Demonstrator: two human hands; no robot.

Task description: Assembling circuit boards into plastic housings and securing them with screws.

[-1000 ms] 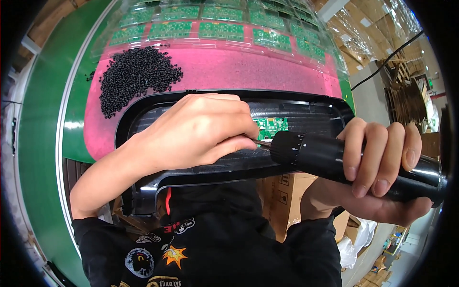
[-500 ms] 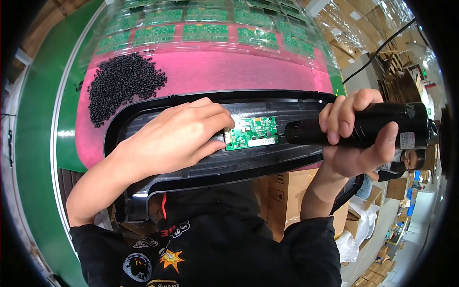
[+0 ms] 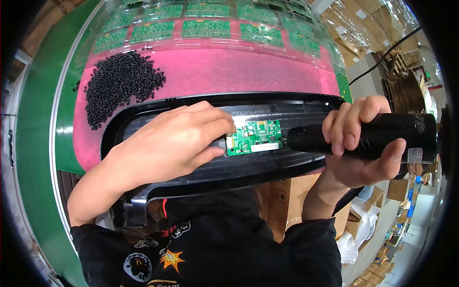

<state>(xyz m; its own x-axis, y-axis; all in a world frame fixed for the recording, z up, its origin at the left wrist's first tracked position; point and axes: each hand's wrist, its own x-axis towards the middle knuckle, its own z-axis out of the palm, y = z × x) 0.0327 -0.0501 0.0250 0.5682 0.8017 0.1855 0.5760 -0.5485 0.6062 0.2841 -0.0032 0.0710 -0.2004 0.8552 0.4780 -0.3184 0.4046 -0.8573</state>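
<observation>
A green circuit board lies inside a long black plastic housing. My left hand is closed at the board's left end, index finger and thumb at its edge by a white connector; the undersides of the fingertips are hidden. In my right hand is a thick black electric screwdriver, held level with fingers over the top and the thumb below. Its narrow nose points left, the tip close to the board's right edge; whether it touches a screw there is too small to tell.
A heap of small black parts lies on the pink mat, left of the housing. Clear trays with several green boards stand at the back. A black cable hangs at right. Cardboard boxes are below the table edge.
The board and housing sit slightly lower and farther right in view, and the screwdriver has shifted a little right and down. Both hands keep their grips.
</observation>
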